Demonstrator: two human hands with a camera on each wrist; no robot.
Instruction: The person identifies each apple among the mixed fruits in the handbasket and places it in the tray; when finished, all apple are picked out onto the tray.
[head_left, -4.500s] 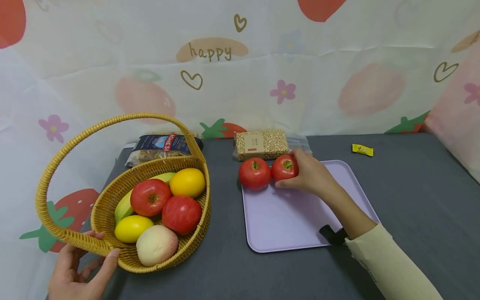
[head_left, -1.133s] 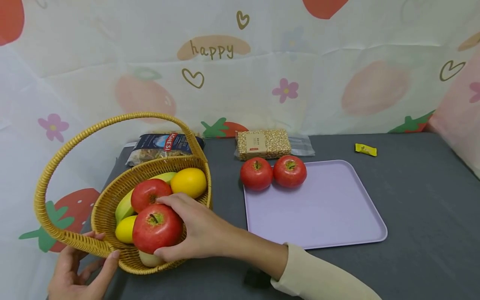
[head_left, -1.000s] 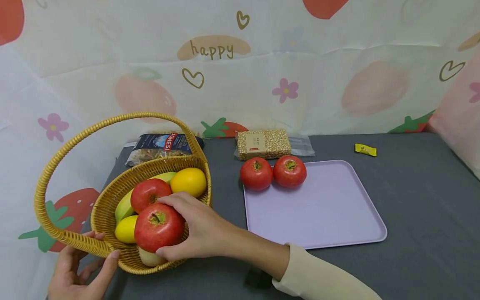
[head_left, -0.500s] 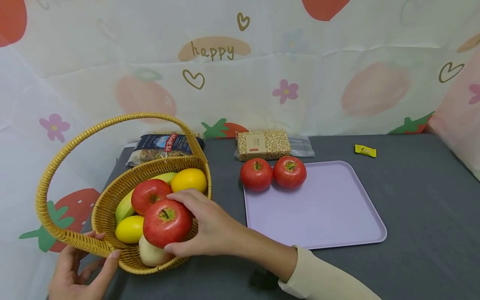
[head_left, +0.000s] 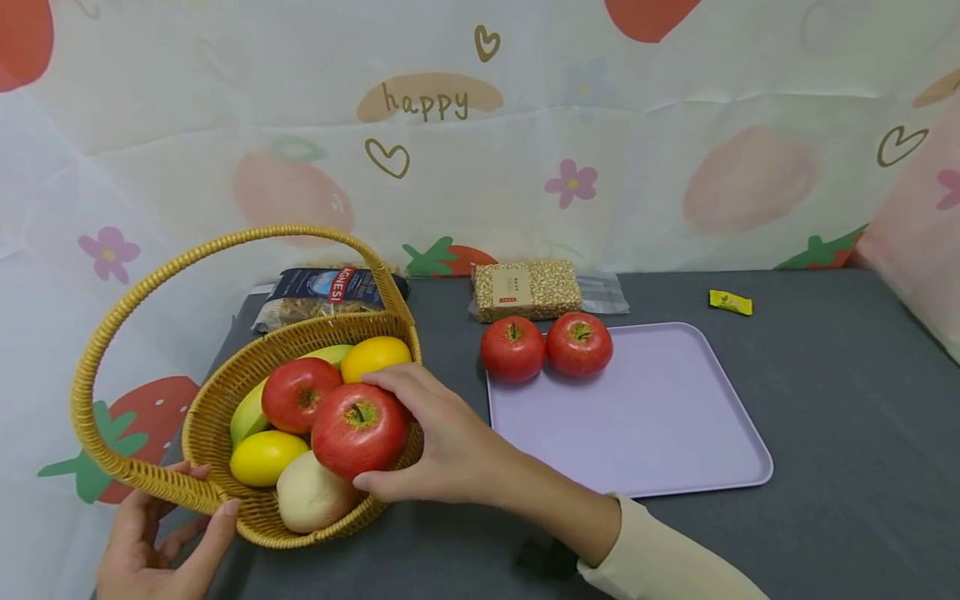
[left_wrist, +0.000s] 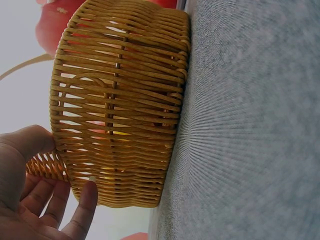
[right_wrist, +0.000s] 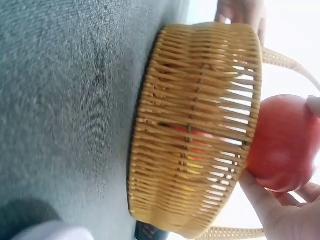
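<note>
My right hand [head_left: 442, 442] holds a red apple [head_left: 360, 429] between thumb and fingers, above the right side of a wicker basket [head_left: 202, 408]. In the right wrist view that apple [right_wrist: 282, 142] shows beyond the basket's rim. My left hand [head_left: 161, 542] grips the basket where its handle meets the rim, thumb on one side and fingers on the other. Inside lie another red apple [head_left: 300, 393], a banana [head_left: 247, 414], a lemon [head_left: 267, 458], a yellow-orange fruit [head_left: 375, 357] partly hidden by my hand, and a pale peach [head_left: 315, 493].
Two red apples, a left one [head_left: 513, 348] and a right one [head_left: 580, 344], sit at the back left of a lilac tray [head_left: 637, 425]. Behind them lies a bag of grain [head_left: 528, 287]. A pasta bag [head_left: 322, 292] is behind the basket; a yellow wrapped sweet [head_left: 730, 302] lies at right.
My right hand has left the right apple on the tray and holds one over the basket. In the last second it moves right and upward in view, uncovering the peach. The left hand stays put.
</note>
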